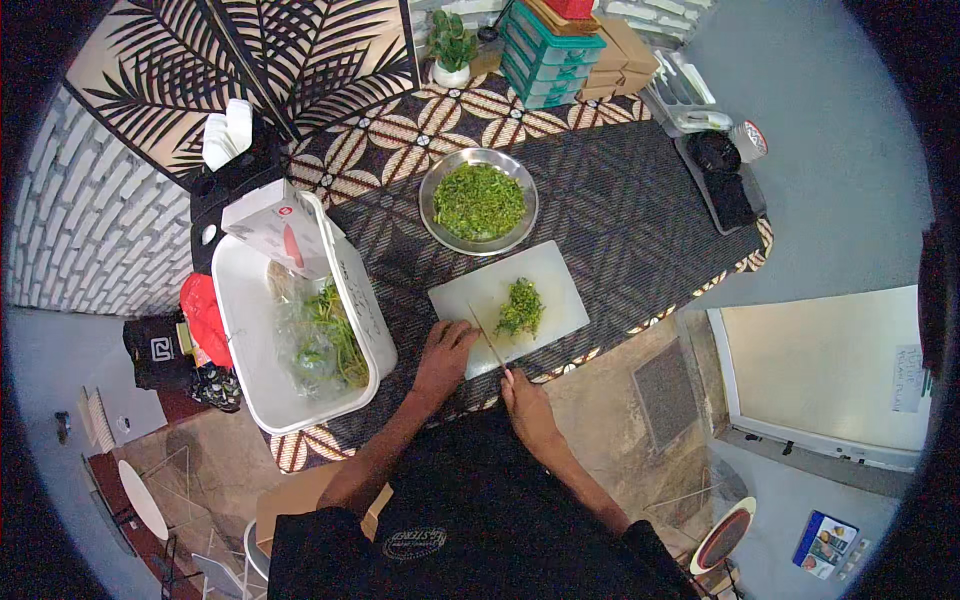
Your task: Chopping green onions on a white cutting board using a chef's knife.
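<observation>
My right hand (531, 409) grips the handle of a kitchen knife (490, 339), its narrow blade lying across a white cutting board (561, 298). The fingers of my left hand (444, 358) are curled at the board's left edge, close to the blade; whether anything is under them is hidden. To the right of the knife lies a small heap of chopped green herbs (520, 307). Beyond the board stands a round steel bowl (532, 196) filled with chopped greens (477, 201).
On the left, a white plastic tub (241, 300) holds leafy stems in clear plastic (334, 337) and a printed box (277, 225). Teal drawers (551, 60) and a potted plant (451, 49) stand at the back. A dark tray (724, 187) sits far right on the patterned tablecloth (615, 195).
</observation>
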Tool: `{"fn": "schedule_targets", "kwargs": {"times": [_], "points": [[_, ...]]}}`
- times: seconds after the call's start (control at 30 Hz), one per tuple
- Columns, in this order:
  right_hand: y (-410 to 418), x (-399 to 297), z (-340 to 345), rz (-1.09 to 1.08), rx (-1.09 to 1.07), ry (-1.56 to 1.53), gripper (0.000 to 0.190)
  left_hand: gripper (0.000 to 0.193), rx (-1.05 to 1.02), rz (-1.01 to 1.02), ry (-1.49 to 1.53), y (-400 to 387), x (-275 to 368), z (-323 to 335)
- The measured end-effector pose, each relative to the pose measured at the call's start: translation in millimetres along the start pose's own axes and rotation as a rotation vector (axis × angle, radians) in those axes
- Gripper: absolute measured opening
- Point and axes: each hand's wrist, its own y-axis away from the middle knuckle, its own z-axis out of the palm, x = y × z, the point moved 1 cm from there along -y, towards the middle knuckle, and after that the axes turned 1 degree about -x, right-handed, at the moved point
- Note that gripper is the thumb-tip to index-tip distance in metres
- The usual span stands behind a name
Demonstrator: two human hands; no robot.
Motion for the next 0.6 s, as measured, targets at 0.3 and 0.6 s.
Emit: {"fn": "schedule_targets", "kwargs": {"times": [0.3,0.6], "points": [[-18,-7,7,0.004,0.034,0.036,0.017,0.036,0.028,0.005,0.015,3,-3,6],[2,2,-2,0.026,-0.009,0.039,0.025,0.038,0.002,-0.008,0.026,3,-2,3]]}}
